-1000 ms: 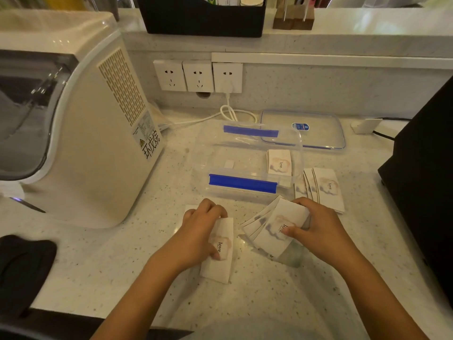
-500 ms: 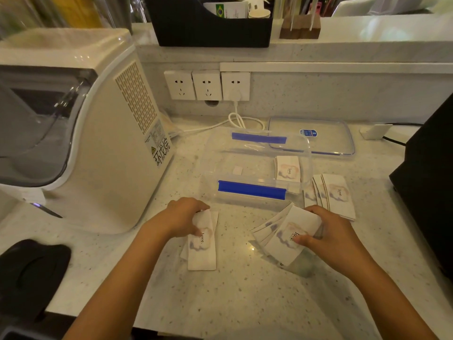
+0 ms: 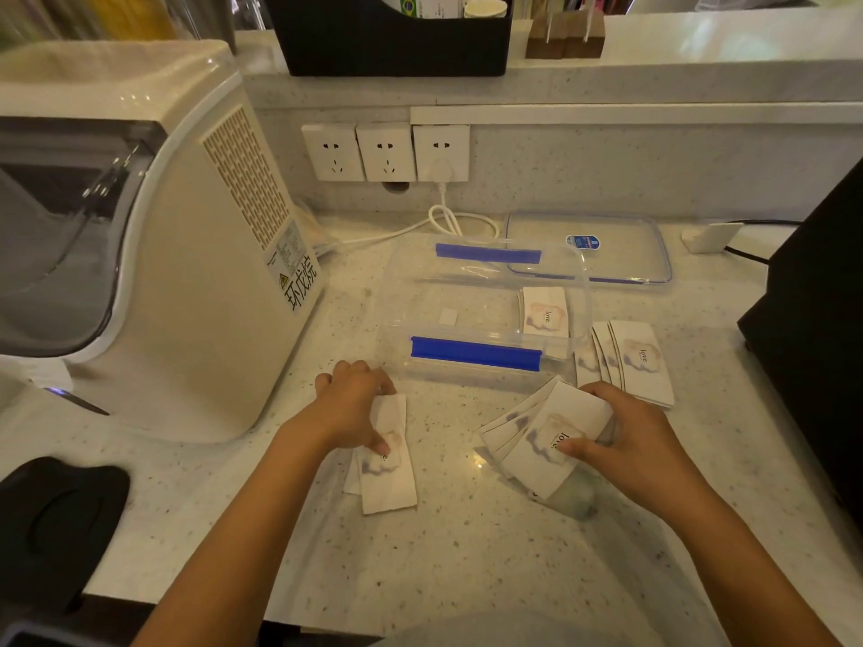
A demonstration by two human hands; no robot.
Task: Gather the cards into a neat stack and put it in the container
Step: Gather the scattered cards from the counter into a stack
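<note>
Left grip pressing white "love" cards, right grip holding fanned cards

Cards read "love"; the white machine's sticker reads "环戍烷".

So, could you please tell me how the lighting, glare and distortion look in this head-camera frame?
Head view: warm, dim, yellowish light; a small glare spot on the counter between the hands; wide-angle bending bows the upper ledge and the white appliance; the print on the cards under the left hand looks smeared, while "love" on the cards in the container reads clearly.
</note>
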